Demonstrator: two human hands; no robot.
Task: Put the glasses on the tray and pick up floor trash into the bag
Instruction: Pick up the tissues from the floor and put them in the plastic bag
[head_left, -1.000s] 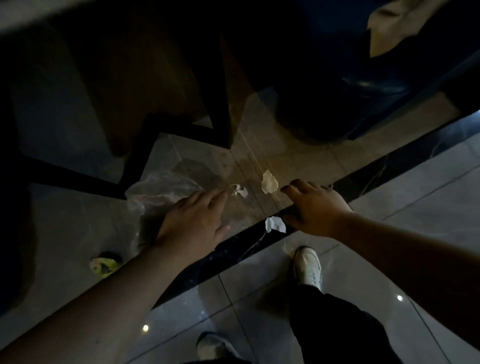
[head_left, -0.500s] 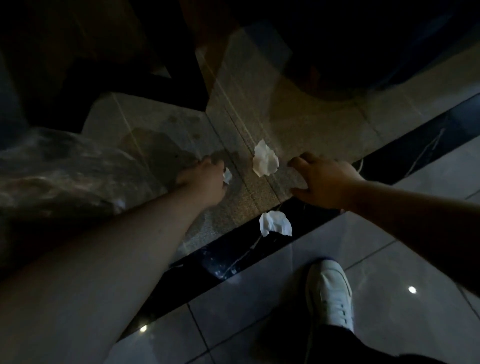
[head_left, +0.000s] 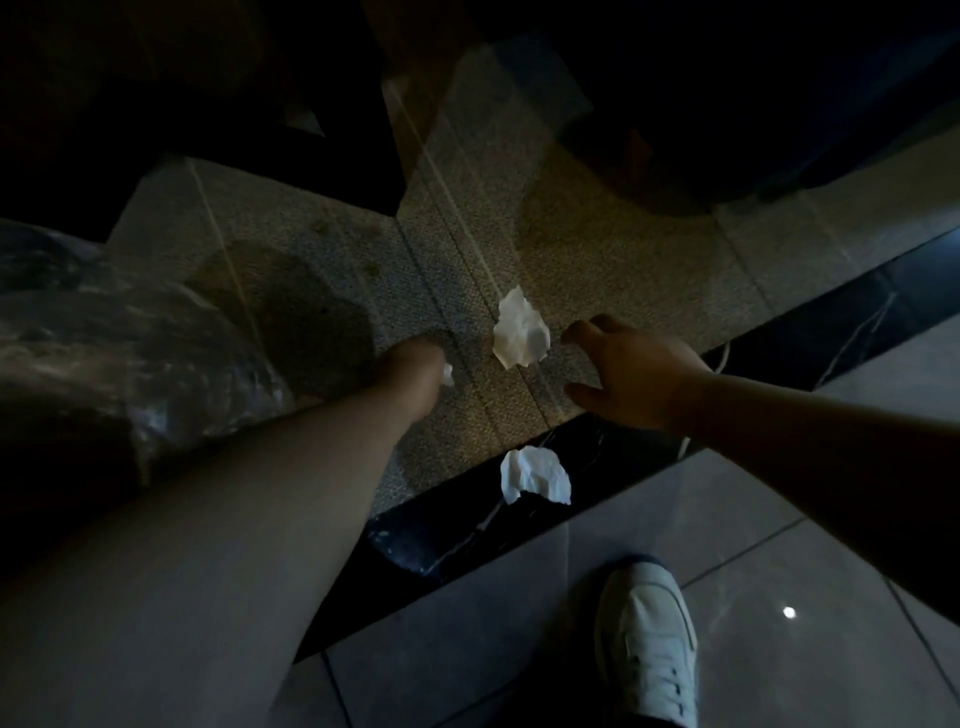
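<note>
No legible text or labels anywhere; pic's prob too dark.

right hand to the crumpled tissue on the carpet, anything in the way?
Nothing visible. The right hand is open, just right of the tissue on the carpet, with only bare carpet between its fingers and the paper.

Open carpet (head_left: 597, 260) is left between the hands around the crumpled tissue (head_left: 520, 332); the left flank is blocked by the plastic bag (head_left: 130, 353).
</note>
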